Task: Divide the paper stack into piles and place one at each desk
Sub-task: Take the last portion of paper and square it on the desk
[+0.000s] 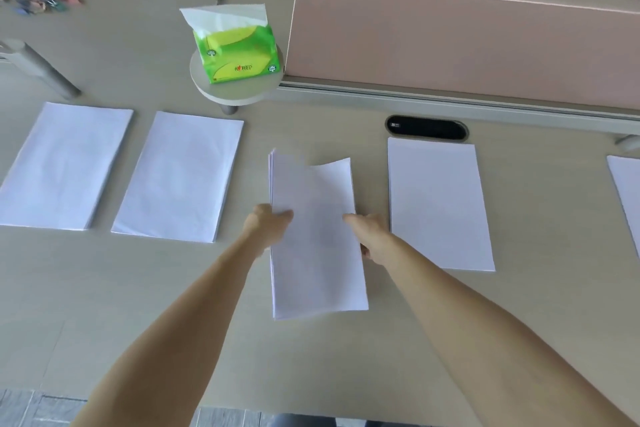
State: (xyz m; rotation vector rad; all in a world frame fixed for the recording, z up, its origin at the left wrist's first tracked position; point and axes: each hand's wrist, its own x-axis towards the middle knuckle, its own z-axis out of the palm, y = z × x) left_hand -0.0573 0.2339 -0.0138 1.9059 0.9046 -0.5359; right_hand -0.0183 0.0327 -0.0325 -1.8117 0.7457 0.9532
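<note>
Head view, left hand (266,224) and right hand (369,232) gripping paper stack (317,253), green tissue pack (239,55), print illegible

Both arms out fwd, bare forearms running up from the lower frame edge & converging twd the middle. L hand (268,224) grips the left long edge of a paper stack (317,253): thumb lies on top pointing right, other fingers hidden under the sheets. R hand (372,236) grips the opposite long edge at approx the same level, thumb on top pointing left, fingers curled beneath, only partly visible. Wrists roughly straight, palms facing each other, hands apart w/ the stack between them.
</note>
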